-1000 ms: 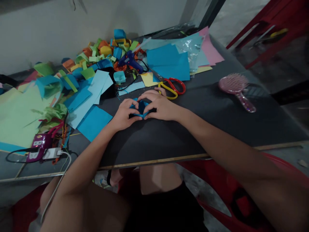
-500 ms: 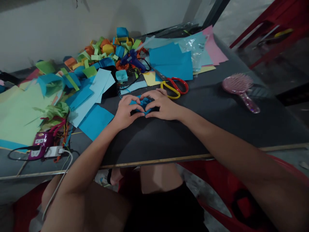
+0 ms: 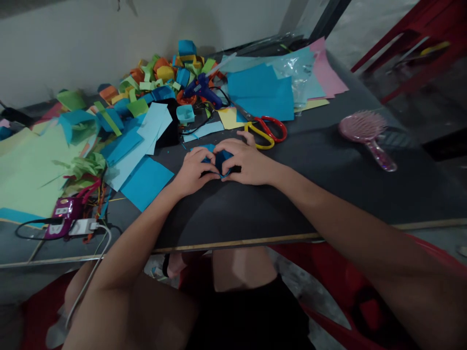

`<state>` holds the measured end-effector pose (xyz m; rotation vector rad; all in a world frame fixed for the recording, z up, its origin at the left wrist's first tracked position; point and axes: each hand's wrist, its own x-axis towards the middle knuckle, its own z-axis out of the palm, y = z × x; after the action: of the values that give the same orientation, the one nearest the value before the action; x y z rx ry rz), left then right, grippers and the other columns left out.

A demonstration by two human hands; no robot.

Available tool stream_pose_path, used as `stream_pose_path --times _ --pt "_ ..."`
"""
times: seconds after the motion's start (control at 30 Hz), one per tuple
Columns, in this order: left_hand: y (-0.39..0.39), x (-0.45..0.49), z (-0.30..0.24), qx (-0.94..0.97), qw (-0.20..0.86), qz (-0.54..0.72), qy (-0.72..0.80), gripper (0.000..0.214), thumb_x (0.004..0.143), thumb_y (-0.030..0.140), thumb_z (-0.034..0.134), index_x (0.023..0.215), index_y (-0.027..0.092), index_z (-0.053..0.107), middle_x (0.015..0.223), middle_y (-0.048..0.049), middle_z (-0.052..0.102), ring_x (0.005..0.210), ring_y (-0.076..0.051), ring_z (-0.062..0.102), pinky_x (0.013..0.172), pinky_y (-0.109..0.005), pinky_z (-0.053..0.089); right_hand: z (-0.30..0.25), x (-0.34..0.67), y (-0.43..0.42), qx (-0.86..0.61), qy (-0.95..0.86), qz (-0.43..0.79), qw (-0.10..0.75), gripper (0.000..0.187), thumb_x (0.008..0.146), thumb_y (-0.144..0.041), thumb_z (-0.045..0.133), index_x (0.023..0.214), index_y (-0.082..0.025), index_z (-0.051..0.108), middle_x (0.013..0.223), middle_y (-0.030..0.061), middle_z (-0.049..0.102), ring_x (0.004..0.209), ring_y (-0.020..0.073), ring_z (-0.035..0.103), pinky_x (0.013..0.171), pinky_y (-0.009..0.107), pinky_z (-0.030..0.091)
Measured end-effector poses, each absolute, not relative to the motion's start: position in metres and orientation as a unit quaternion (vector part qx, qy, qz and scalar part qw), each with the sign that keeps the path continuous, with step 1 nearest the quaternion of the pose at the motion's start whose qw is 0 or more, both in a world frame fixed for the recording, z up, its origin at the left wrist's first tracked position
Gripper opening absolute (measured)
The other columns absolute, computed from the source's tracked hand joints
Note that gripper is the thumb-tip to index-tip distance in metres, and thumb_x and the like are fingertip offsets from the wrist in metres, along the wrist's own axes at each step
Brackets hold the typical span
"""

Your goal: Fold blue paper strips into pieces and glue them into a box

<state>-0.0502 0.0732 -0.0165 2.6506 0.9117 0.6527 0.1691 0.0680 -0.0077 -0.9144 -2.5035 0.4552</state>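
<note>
Between my two hands is a piece of blue paper (image 3: 223,158), partly folded, resting at the table's middle. My left hand (image 3: 195,170) pinches its left side with thumb and fingers. From the other side my right hand (image 3: 248,160) grips it, thumb near the left thumb and one finger raised. Much of the paper is hidden behind my fingers. Scissors (image 3: 266,131) with one red and one yellow handle lie just beyond my right hand. Flat blue sheets (image 3: 146,182) lie to the left of my left hand.
Many folded paper boxes (image 3: 164,73) are piled at the back, beside a blue glue gun (image 3: 204,90). A pink hairbrush (image 3: 367,133) lies at right. At left are green paper (image 3: 29,170), a purple power strip (image 3: 65,214) and a white cable (image 3: 107,243). Blue sheets (image 3: 262,92) sit behind the scissors.
My hands have shifted slightly toward me, and the fold of the blue paper between them shows more open. A finger of my right hand has lifted. The view has moved a little.
</note>
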Motion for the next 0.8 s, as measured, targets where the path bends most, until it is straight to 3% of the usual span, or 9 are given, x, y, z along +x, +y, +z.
stream_pose_path --times 0.3,0.47,0.67,0.8 --pt "0.078 -0.059 -0.015 0.893 0.082 0.253 0.363 0.017 0.088 0.037 0.063 0.084 0.024 0.074 0.119 -0.0079 0.058 0.120 -0.027 0.044 0.103 -0.048 0.035 -0.016 0.168 0.073 -0.353 -0.887 0.143 0.262 0.018 0.088 -0.037 0.061 0.084 -0.028 0.076 0.133 0.0035 0.059 0.128 0.0303 0.049 0.111 0.057 0.019" --pt "0.077 -0.059 -0.017 0.876 0.076 0.260 0.400 0.015 0.087 0.036 0.065 0.084 0.024 0.073 0.119 -0.0069 0.059 0.121 -0.026 0.043 0.104 -0.048 0.034 -0.023 0.165 0.077 -0.341 -0.888 0.150 0.267 0.019 0.092 -0.027 0.053 0.093 -0.024 0.072 0.110 0.0056 0.067 0.108 0.0227 0.059 0.107 0.049 0.027" --pt "0.078 -0.058 -0.022 0.882 0.083 0.275 0.374 0.017 0.088 0.036 0.064 0.082 0.023 0.074 0.114 -0.0067 0.061 0.117 -0.025 0.047 0.103 -0.045 0.036 -0.026 0.165 0.079 -0.323 -0.901 0.125 0.262 0.015 0.089 -0.034 0.061 0.094 -0.022 0.069 0.105 0.0044 0.071 0.107 0.0225 0.063 0.111 0.049 0.020" --pt "0.079 -0.058 -0.024 0.886 0.079 0.265 0.373 0.018 0.087 0.039 0.065 0.081 0.024 0.074 0.116 -0.0065 0.061 0.120 -0.026 0.046 0.104 -0.046 0.036 -0.022 0.161 0.075 -0.304 -0.908 0.102 0.268 0.016 0.091 -0.026 0.056 0.084 -0.023 0.069 0.092 0.0021 0.074 0.100 0.0208 0.066 0.110 0.047 0.022"
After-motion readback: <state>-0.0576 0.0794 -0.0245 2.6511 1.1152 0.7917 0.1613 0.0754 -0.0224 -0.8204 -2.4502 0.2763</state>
